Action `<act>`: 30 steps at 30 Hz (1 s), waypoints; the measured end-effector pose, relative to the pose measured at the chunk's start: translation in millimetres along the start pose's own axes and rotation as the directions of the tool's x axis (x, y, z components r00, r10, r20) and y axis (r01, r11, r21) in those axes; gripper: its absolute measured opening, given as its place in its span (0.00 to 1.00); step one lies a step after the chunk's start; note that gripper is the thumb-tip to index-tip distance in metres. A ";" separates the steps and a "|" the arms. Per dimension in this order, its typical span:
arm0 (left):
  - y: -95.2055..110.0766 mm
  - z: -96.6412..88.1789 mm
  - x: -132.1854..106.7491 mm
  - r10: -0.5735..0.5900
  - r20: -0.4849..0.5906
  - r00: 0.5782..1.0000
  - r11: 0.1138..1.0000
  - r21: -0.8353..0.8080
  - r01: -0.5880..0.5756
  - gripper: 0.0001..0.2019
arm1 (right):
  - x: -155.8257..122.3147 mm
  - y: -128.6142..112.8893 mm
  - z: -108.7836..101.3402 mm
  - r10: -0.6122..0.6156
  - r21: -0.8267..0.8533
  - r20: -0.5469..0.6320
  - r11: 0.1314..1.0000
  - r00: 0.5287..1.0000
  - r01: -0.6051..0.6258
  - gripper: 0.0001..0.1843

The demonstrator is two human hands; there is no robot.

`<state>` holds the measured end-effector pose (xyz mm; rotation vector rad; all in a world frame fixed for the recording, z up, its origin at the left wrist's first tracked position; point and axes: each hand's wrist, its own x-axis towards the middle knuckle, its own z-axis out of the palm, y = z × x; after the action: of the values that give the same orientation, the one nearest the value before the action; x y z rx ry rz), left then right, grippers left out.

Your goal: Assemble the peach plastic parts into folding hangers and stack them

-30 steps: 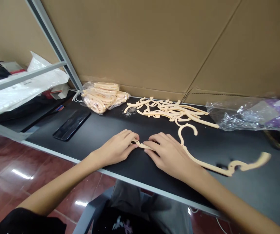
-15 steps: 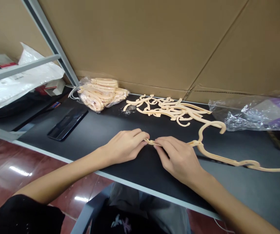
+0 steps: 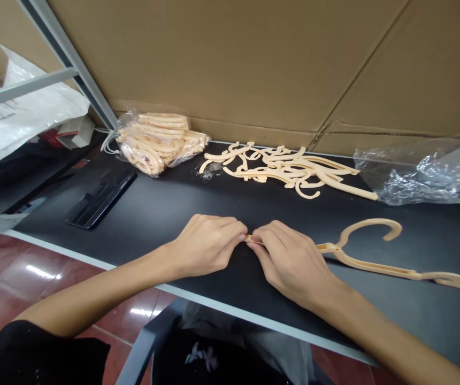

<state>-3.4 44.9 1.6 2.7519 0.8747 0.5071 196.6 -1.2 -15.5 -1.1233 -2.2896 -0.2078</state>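
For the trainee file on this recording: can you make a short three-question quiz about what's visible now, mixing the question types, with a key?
1. Which dark, flat thing lies on the black tabletop beyond the left hand, on the person's left?
a) a bowl
b) a phone
c) a mug

2. True or false: the left hand is gripping the hook of the cream hanger.

3. Fill in the blank: the bundle of pale pieces by the cardboard backing is wrapped in clear ____.

Key: 1. b. 2. False; the hook is free, out past the right hand, while the left hand pinches one end of the hanger. 3. Plastic.
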 end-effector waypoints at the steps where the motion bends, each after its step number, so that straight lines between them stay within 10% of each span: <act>1: 0.3 0.5 -0.3 -0.018 0.002 1.000 1.000 -0.011 0.018 0.12 | -0.1 0.2 0.4 -0.008 -0.001 0.000 1.000 1.000 0.008 0.11; 15: 2.9 1.4 -2.6 -0.140 -0.030 0.990 0.980 -0.147 0.134 0.10 | -1.1 -2.1 -1.3 -0.133 -0.108 0.017 0.985 0.991 0.134 0.12; 23: -8.8 -15.3 6.1 -0.192 0.180 0.965 0.864 -0.436 0.253 0.10 | 2.3 -5.0 -5.6 -0.134 -0.061 -0.028 0.989 0.991 0.132 0.10; 30: -0.6 -10.5 2.2 -0.195 0.055 0.979 0.920 -0.337 0.203 0.08 | 3.0 -3.7 -6.2 -0.123 -0.060 -0.006 0.991 0.992 0.123 0.12</act>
<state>-6.1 47.7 11.7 2.3220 0.9487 0.5337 195.0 -3.9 -8.3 -1.0086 -2.3602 -0.3301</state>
